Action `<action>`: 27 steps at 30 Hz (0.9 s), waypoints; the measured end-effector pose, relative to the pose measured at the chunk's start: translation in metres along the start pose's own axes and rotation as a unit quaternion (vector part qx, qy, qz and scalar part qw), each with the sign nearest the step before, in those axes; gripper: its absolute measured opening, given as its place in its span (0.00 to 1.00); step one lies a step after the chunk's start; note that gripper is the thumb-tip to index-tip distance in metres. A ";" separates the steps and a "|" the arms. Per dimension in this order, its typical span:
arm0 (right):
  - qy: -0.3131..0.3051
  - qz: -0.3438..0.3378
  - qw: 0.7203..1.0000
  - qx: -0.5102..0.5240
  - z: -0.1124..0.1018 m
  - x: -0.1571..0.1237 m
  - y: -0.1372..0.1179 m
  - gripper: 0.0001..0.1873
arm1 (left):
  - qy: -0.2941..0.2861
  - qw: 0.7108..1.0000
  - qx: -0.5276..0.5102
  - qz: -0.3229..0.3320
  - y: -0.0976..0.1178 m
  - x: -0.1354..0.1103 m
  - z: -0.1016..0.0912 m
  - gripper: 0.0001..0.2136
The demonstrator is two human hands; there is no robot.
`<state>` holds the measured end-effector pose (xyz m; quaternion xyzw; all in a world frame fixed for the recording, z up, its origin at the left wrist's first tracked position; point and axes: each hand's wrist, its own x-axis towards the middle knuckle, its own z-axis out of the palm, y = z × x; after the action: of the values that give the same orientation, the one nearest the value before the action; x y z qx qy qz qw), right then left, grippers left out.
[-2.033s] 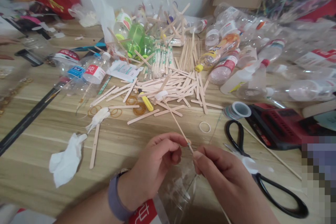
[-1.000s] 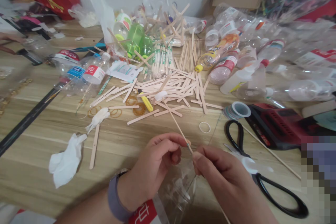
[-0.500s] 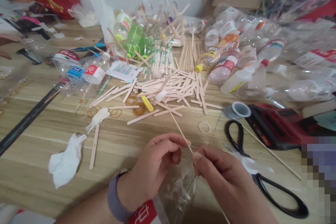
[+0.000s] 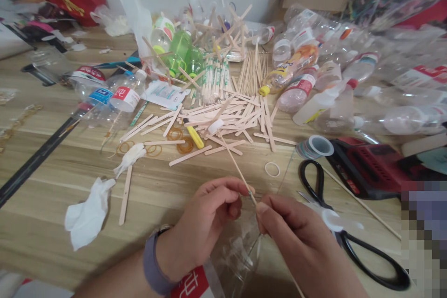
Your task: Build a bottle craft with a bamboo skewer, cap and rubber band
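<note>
Skewer (image 4: 233, 160) held by the right hand (image 4: 296, 228), above a bottle (image 4: 237, 251).
The bottle lies nearest, beneath the skewer. The right hand pinches the skewer between thumb and finger. The left hand (image 4: 213, 214), fingers curled, touches the skewer; whether it grips cannot be determined. Scissors (image 4: 344, 237) lie right of the skewer. A white cap (image 4: 215, 126) is at the skewer's far end; flat sticks (image 4: 240, 114) lie beyond.

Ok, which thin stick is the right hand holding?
The thin stick reaching toward the white cap; the one by the scissors and the back bundle lie unheld.
</note>
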<state>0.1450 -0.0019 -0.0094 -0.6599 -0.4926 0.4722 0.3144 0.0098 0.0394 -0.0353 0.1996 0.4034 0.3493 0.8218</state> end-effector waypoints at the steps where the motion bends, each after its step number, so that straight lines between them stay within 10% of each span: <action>1: 0.005 0.005 1.000 0.003 0.000 0.000 -0.001 0.17 | 0.001 1.000 0.000 0.000 0.000 0.000 0.000 0.06; 27: 0.037 -0.097 0.993 -0.057 -0.001 -0.001 0.004 0.18 | -0.002 1.000 -0.002 -0.007 0.003 0.001 0.002 0.14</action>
<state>0.1474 -0.0039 -0.0118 -0.6430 -0.5686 0.3855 0.3386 0.0106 0.0418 -0.0327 0.1959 0.4028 0.3440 0.8253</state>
